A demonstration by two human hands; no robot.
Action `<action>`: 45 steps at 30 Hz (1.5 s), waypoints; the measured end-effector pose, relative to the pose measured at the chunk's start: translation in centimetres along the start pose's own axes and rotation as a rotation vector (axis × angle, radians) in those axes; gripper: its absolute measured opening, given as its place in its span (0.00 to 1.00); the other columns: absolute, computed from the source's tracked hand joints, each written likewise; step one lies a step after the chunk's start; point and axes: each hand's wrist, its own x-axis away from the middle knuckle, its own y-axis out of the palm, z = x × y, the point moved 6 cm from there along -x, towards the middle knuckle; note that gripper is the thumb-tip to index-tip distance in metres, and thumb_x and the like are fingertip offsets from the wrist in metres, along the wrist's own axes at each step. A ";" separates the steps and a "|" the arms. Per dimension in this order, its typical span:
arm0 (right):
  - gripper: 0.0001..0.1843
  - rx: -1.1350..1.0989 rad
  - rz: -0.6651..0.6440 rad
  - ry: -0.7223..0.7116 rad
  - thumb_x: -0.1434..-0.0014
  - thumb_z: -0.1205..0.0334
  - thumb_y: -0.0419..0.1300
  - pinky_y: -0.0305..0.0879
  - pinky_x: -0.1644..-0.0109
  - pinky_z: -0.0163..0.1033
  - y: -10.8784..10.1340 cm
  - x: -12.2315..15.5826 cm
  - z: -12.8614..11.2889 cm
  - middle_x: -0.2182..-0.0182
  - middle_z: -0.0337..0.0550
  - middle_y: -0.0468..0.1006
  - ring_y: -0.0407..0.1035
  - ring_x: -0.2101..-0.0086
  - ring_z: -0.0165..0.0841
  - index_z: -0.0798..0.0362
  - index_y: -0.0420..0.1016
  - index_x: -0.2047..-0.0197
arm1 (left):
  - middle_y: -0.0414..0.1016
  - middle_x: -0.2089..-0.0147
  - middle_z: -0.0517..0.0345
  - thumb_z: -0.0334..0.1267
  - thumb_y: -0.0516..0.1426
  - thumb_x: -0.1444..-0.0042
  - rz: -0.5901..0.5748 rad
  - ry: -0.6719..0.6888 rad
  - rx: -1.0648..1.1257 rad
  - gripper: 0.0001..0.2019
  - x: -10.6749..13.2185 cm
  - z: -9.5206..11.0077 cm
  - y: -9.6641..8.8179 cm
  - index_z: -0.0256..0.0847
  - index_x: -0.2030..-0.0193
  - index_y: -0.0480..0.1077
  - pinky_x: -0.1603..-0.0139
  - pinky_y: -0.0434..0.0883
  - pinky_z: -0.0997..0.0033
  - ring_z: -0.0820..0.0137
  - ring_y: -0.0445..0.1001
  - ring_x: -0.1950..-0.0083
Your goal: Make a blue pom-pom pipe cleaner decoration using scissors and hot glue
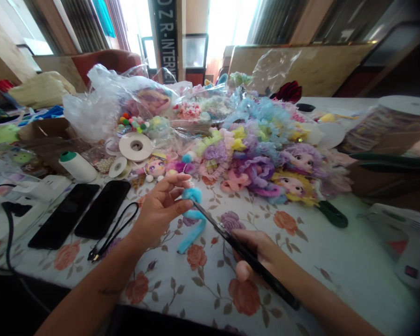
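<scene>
My left hand (166, 200) pinches a light-blue fuzzy chenille stem (192, 237) between thumb and fingers. Its top is bunched into a fluffy knot, while the loose end curls down above the flowered tablecloth. In my right hand (257, 254) is a pair of black-handled scissors (245, 247), seen nearly edge-on. Their narrow metal tip touches or sits right beside the blue knot at my left thumb. Whether the blades are apart cannot be made out. Just beyond my left hand lie a small doll-face charm (156, 166) and a beaded chain.
Two black phones (103, 207) and a black cord loop (121, 228) lie left, beside a power strip (24, 205). Thread (77, 166) and ribbon spools (135, 146) stand behind. Ruffled fabric and doll heads (294, 184) pile up at the back; a white glue gun (402, 238) is right.
</scene>
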 end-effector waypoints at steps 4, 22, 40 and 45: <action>0.39 -0.019 -0.039 0.015 0.60 0.20 0.60 0.44 0.75 0.34 0.1 0.2 0.0 0.79 0.33 0.55 0.50 0.76 0.27 0.52 0.61 0.75 | 0.72 0.56 0.57 0.32 0.68 0.51 -0.006 -0.020 -0.022 0.20 0.0 -0.1 -0.1 0.47 0.50 0.74 0.62 0.75 0.75 0.70 0.74 0.57; 0.38 0.024 -0.027 -0.038 0.56 0.21 0.58 0.48 0.72 0.34 0.0 0.4 0.3 0.75 0.34 0.58 0.52 0.74 0.28 0.52 0.59 0.74 | 0.74 0.56 0.58 0.31 0.68 0.51 -0.003 -0.003 -0.065 0.21 -0.1 0.4 -0.5 0.49 0.50 0.75 0.60 0.76 0.75 0.71 0.74 0.57; 0.41 -0.001 -0.024 0.009 0.61 0.18 0.57 0.45 0.74 0.34 0.0 0.2 0.0 0.77 0.33 0.57 0.51 0.75 0.27 0.52 0.60 0.76 | 0.74 0.58 0.59 0.32 0.69 0.53 0.038 -0.004 -0.050 0.21 0.0 0.4 -0.5 0.49 0.51 0.75 0.62 0.75 0.77 0.72 0.75 0.58; 0.40 -0.034 -0.045 0.027 0.61 0.19 0.59 0.45 0.75 0.34 0.1 0.2 0.2 0.78 0.33 0.58 0.51 0.76 0.27 0.52 0.62 0.75 | 0.74 0.57 0.57 0.32 0.68 0.52 0.000 -0.007 -0.055 0.22 0.0 0.3 -0.2 0.48 0.49 0.75 0.61 0.76 0.75 0.71 0.75 0.58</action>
